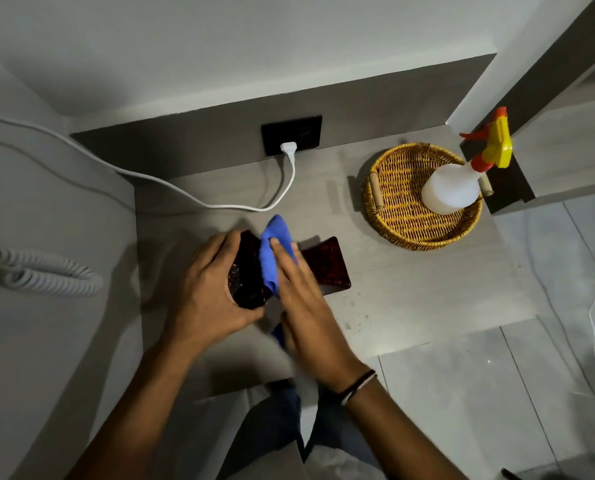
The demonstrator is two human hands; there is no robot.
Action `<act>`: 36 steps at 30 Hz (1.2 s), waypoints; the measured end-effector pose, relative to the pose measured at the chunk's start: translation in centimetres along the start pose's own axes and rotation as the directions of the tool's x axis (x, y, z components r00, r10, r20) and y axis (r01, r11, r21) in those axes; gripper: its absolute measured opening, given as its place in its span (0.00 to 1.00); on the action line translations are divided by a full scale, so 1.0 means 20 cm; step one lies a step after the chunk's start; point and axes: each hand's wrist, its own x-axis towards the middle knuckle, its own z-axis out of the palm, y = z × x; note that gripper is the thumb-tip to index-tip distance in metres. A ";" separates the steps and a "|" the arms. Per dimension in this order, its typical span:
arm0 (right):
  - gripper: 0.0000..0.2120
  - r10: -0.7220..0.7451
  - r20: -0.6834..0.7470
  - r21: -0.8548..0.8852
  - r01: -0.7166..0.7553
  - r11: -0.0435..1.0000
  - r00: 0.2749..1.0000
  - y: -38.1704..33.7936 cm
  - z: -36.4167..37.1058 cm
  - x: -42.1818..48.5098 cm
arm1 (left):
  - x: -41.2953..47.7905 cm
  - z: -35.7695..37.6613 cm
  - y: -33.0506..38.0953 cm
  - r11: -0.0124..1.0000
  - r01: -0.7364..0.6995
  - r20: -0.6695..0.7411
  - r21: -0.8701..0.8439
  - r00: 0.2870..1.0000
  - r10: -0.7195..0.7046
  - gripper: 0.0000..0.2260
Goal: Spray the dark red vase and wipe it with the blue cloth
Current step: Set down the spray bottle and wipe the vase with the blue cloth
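Observation:
The dark red speckled vase (pixel 246 271) is gripped from its left side by my left hand (pixel 206 292), just above the grey tabletop. My right hand (pixel 306 299) presses the blue cloth (pixel 273 251) flat against the vase's right side; a corner of the cloth hangs below the palm. Beside the vase lies a matching dark red square dish (pixel 327 265), partly covered by my right hand. The white spray bottle (pixel 452 192), with a yellow and orange trigger head, stands in the wicker basket at the right, away from both hands.
The round wicker basket (pixel 396 216) with wooden handles sits at the table's back right. A white plug and cable (pixel 289 161) run from a black wall socket across the back of the table (pixel 410 292). A coiled grey cord (pixel 36 275) lies at left. Tiled floor is at right.

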 end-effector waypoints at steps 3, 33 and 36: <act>0.45 0.238 0.012 -0.249 -0.227 0.941 0.971 0.25 -0.11 -0.05 | -0.02 -0.01 -0.04 1.000 0.006 0.020 0.009 1.000 -0.007 0.49; 0.44 -0.055 -0.006 0.129 0.055 0.990 0.998 -0.19 0.03 0.01 | -0.08 0.01 -0.01 0.929 0.199 0.045 -0.312 0.980 -0.195 0.48; 0.53 -0.094 0.074 -0.155 0.104 0.982 0.993 -0.04 0.04 -0.03 | -0.07 -0.01 -0.04 0.971 0.113 0.088 -0.210 0.991 -0.097 0.46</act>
